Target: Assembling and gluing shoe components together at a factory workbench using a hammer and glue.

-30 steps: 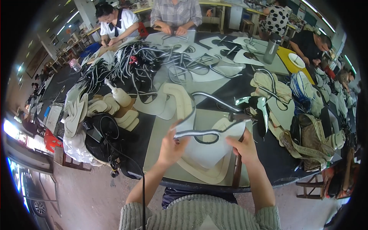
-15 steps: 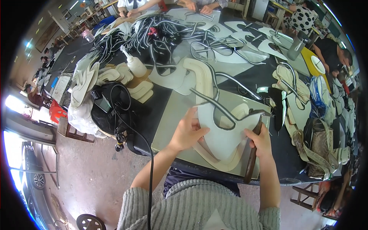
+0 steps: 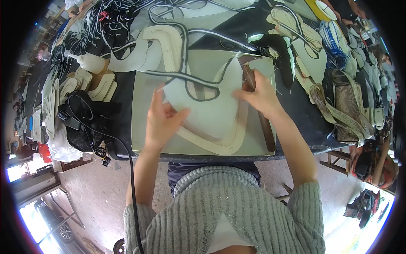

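A white, curved, sheet-like piece (image 3: 207, 114) with a rounded notch is held up between my two hands over the grey-green board. Black-and-white piping (image 3: 207, 98) runs around the notch, and a loose end trails off to the left. My left hand (image 3: 163, 122) grips the left edge, thumb in front and some fingers hidden behind. My right hand (image 3: 260, 95) pinches the right side between thumb and fingers. Beside and partly beneath that hand lies a hammer (image 3: 265, 131) with a brown handle. Cream curved pattern pieces (image 3: 224, 149) rest on the board below.
The grey-green board (image 3: 146, 144) lies at the table's front edge. A white squeeze bottle (image 3: 91, 62) and a black bag (image 3: 84, 122) are to the left, with a black cable crossing near my left arm. Piping bundles (image 3: 89, 25) lie far left. A patterned bag (image 3: 347, 103) sits right.
My view has shifted, with the board now farther left and higher in the picture. The white piece has turned, its right tip now pointing up, and my hands are slightly wider apart.
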`<action>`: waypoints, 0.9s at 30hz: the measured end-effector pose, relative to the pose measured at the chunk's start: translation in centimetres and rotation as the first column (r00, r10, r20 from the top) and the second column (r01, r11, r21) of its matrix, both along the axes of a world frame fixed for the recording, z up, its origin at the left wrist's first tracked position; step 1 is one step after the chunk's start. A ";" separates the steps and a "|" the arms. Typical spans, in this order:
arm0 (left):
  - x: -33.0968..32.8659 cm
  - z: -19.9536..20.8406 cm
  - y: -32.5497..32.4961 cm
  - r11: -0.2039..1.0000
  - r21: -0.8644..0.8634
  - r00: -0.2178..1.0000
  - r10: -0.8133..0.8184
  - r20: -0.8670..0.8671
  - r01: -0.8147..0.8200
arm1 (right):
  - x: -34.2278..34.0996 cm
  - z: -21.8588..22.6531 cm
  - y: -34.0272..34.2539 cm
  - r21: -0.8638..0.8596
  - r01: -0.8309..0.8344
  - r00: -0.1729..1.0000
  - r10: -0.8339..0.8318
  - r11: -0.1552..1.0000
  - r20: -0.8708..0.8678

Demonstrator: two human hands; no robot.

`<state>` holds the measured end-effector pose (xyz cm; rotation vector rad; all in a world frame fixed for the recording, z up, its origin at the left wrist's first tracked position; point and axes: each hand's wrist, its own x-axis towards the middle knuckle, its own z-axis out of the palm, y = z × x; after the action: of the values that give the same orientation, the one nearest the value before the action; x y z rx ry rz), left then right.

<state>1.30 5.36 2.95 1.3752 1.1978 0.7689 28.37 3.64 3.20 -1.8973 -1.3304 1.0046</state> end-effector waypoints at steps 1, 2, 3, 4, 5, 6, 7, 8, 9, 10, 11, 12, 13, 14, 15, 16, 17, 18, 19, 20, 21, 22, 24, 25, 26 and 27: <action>-0.3 -0.1 -0.7 0.999 -0.052 1.000 -0.006 -0.007 0.005 | -0.1 -0.1 -0.7 0.020 -0.009 1.000 0.009 1.000 -0.001; -0.3 -0.5 -1.8 0.998 -0.056 1.000 -0.005 -0.006 0.004 | -0.1 0.0 -1.3 0.042 -0.017 1.000 0.017 0.999 -0.001; -0.1 -1.2 -3.2 1.000 0.003 0.998 -0.007 -0.057 0.007 | 0.1 -0.4 -1.5 0.038 -0.022 1.000 0.022 0.999 -0.003; 0.0 -1.6 -4.1 0.998 0.061 0.994 -0.007 -0.108 0.013 | 0.2 -0.9 -1.7 0.027 -0.001 0.999 0.003 1.000 -0.051; 0.5 -1.6 -4.4 0.998 0.056 0.994 -0.010 -0.106 0.016 | 0.4 -1.1 -2.0 0.012 0.027 0.995 -0.025 1.000 -0.095; 0.9 -1.4 -4.7 0.996 0.093 0.988 -0.002 -0.157 0.017 | 0.4 -1.1 -2.1 0.006 0.029 0.995 -0.028 1.000 -0.093; 1.1 -1.2 -5.0 0.991 0.129 0.978 0.006 -0.207 0.021 | 0.3 -1.0 -2.1 0.011 0.023 0.996 -0.022 1.000 -0.087; 1.0 -1.1 -4.9 0.992 0.125 0.979 0.006 -0.206 0.021 | 0.2 -1.0 -2.0 0.017 0.015 0.997 -0.014 1.000 -0.082; 0.7 -1.0 -4.6 0.992 0.119 0.974 -0.006 -0.226 0.034 | 0.0 -1.1 -2.2 0.013 0.015 0.997 -0.014 1.000 -0.081; 0.4 -1.1 -4.3 0.993 0.112 0.969 -0.019 -0.247 0.048 | -0.2 -1.2 -2.5 0.008 0.005 0.999 -0.004 1.000 -0.046; 0.0 -1.2 -4.0 0.993 0.109 0.969 -0.018 -0.247 0.046 | -0.4 -1.2 -2.7 0.003 -0.007 1.000 0.007 1.000 -0.011; -0.4 -1.5 -3.6 0.995 0.087 0.982 -0.022 -0.190 0.039 | -0.5 -1.2 -2.7 -0.001 -0.009 1.000 0.009 1.000 -0.012; -0.7 -1.7 -3.4 0.997 0.064 0.991 -0.025 -0.132 0.034 | -0.5 -1.3 -2.8 0.020 -0.005 0.999 0.006 1.000 -0.033; -1.1 -1.5 -3.3 0.997 0.061 0.982 -0.042 -0.183 0.054 | -0.8 -1.5 -3.1 0.036 0.002 0.998 0.000 0.999 -0.057; -1.0 -1.5 -3.4 0.997 0.050 0.981 -0.046 -0.187 0.057 | -1.0 -1.7 -3.4 0.051 0.011 0.997 -0.007 0.999 -0.082; -0.6 -1.6 -3.5 0.997 0.069 0.995 -0.021 -0.099 0.028 | -0.9 -1.5 -3.2 0.039 0.014 0.996 -0.011 0.999 -0.087; -0.4 -1.6 -3.9 0.997 0.080 1.000 -0.003 -0.010 0.004 | -0.7 -0.8 -2.8 0.009 -0.002 0.996 0.003 1.000 -0.094; -0.3 -1.0 -3.9 0.997 0.065 0.998 -0.028 -0.064 0.032 | -0.3 -0.4 -2.1 -0.015 -0.025 0.994 0.023 1.000 -0.102; -0.5 -1.2 -4.0 0.998 0.055 0.997 -0.034 -0.067 0.038 | -0.3 -0.3 -1.7 -0.024 -0.020 0.994 0.017 1.000 -0.106; -0.6 -1.5 -4.0 0.995 0.089 0.993 -0.042 -0.109 0.051 | -0.4 -0.1 -1.4 -0.022 -0.051 0.989 0.047 0.998 -0.137; -0.6 -1.6 -4.0 0.990 0.122 0.988 -0.048 -0.149 0.067 | -0.4 -0.1 -1.2 -0.019 -0.082 0.983 0.078 0.996 -0.167; -0.4 -1.5 -4.1 0.991 0.115 0.988 -0.056 -0.147 0.074 | -0.4 -0.2 -1.0 -0.029 -0.116 0.976 0.108 0.993 -0.190; -0.2 -1.1 -4.4 0.991 0.131 0.997 0.002 -0.079 0.008 | -0.4 -1.2 -1.0 -0.050 -0.107 0.969 0.093 0.993 -0.227; -0.3 -1.4 -4.3 0.992 0.126 0.997 0.000 -0.078 0.010 | -0.4 -1.5 -1.0 -0.065 -0.102 0.961 0.081 0.993 -0.264; -0.9 -1.6 -4.2 0.989 0.148 0.995 -0.010 -0.102 0.025 | -0.3 -1.6 -1.0 -0.069 -0.103 0.961 0.082 0.992 -0.264; -1.1 -1.8 -4.2 0.984 0.171 0.992 -0.019 -0.127 0.041 | -0.2 -1.7 -1.0 -0.063 -0.120 0.955 0.098 0.991 -0.281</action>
<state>0.18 1.16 1.16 1.6010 1.2265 0.7900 28.16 2.59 1.51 -1.6777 -1.2561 1.3431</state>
